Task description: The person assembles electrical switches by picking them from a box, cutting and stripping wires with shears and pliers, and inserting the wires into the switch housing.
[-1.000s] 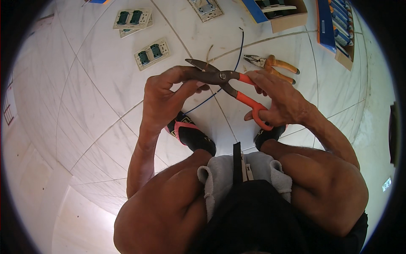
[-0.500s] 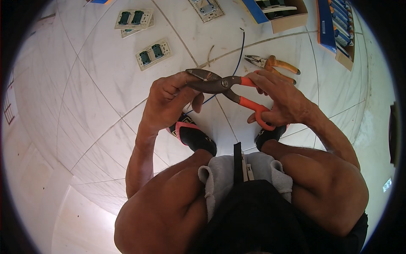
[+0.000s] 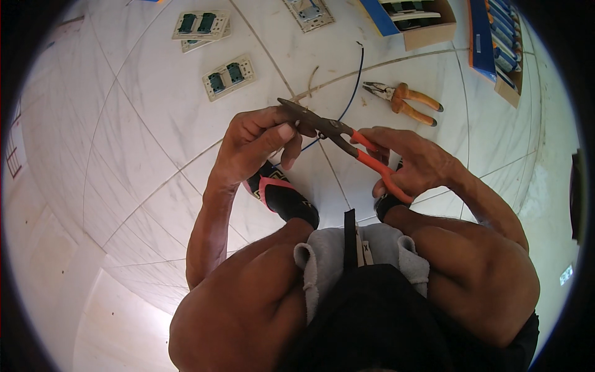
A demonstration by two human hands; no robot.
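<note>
Snips (image 3: 333,128), one pair: our right fingers (image 3: 396,134) grasp the handles (image 3: 375,165); left fingers (image 3: 260,118), hold unclear, crowd the blades (image 3: 296,108); slippage could cut us.

The head camera looked steeply down in a wide fisheye view. The left hand (image 3: 255,146) and right hand (image 3: 416,162) were near, the floor (image 3: 155,133) farther below.

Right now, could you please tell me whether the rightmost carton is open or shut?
Open: the rightmost carton shows blue-and-white items inside, with no lid over them.
</note>
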